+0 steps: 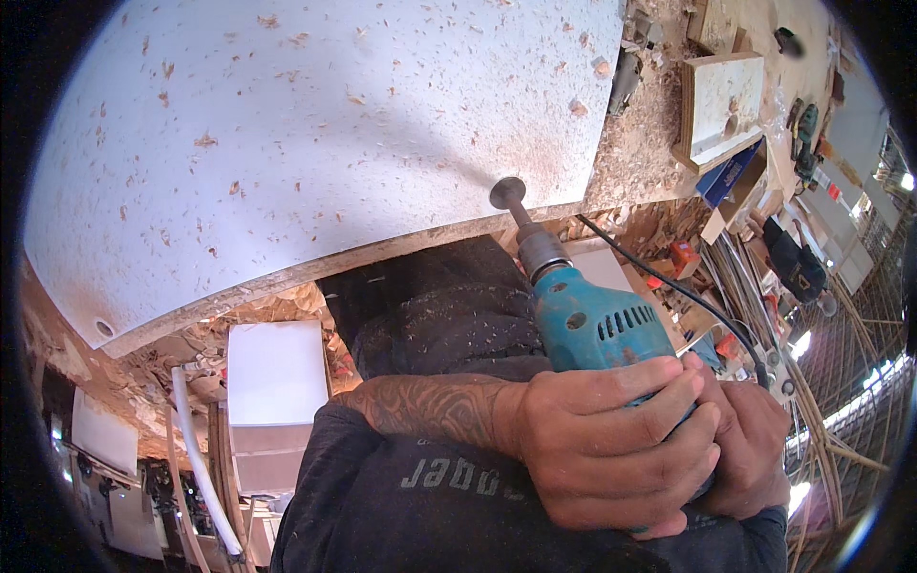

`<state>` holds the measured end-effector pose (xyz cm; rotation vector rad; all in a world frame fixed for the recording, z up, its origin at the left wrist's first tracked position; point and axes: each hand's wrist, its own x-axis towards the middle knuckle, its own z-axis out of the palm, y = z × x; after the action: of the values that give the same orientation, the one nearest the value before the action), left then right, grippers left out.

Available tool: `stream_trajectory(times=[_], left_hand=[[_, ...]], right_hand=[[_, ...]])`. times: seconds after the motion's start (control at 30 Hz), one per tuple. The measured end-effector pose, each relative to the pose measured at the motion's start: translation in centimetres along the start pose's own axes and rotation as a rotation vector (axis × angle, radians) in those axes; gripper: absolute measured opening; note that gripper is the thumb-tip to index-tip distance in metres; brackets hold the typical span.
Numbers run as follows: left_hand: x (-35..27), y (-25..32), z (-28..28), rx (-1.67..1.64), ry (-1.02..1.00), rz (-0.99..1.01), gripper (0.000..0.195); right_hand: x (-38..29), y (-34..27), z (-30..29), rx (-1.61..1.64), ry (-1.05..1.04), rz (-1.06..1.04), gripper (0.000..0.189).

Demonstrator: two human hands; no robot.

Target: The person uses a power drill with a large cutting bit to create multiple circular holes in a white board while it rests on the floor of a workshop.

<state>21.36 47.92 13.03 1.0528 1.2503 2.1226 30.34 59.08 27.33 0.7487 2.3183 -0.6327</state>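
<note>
A teal power drill is held tilted in front of my chest. My left hand wraps over the rear of its body. On the far side of the grip, my right hand closes around it, partly hidden by the left. From the metal chuck a round, wide boring bit reaches the white-faced board. The bit meets the white face near the board's front right corner; how deep it sits I cannot tell. A round hole shows near the left corner. Wood shavings are scattered across the face.
The drill's black cable runs close beside my right side. Sawdust covers the bench right of the board, where a small board piece lies. A white box-like unit stands below left. Another person is farther off at right.
</note>
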Motion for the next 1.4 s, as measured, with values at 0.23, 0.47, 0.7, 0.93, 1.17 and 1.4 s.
stream_trajectory(times=[0.23, 0.47, 0.7, 0.93, 1.17, 1.4], left_hand=[[1.4, -0.2, 0.4, -0.026, -0.046, -0.047, 0.035], [1.1, -0.4, 0.6, 0.002, -0.131, -0.016, 0.036], [0.2, -0.3, 0.5, -0.04, -0.153, 0.001, 0.034], [-0.5, 0.1, -0.5, -0.052, -0.051, -0.003, 0.035], [0.3, 0.1, -0.5, -0.024, -0.015, -0.014, 0.034], [1.6, -0.3, -0.5, -0.003, -0.103, -0.03, 0.035]], right_hand=[[-0.6, 0.4, -0.1, 0.076, -0.001, 0.092, 0.052], [-1.7, 1.4, 2.3, 0.222, 0.099, 0.101, 0.05], [-2.3, 0.5, 3.1, 0.194, 0.116, 0.111, 0.049], [-0.9, -0.9, 0.9, 0.069, 0.002, 0.078, 0.048], [0.2, -1.6, 0.2, -0.029, 0.045, 0.088, 0.045], [0.1, -0.4, -0.8, 0.08, -0.06, 0.121, 0.054]])
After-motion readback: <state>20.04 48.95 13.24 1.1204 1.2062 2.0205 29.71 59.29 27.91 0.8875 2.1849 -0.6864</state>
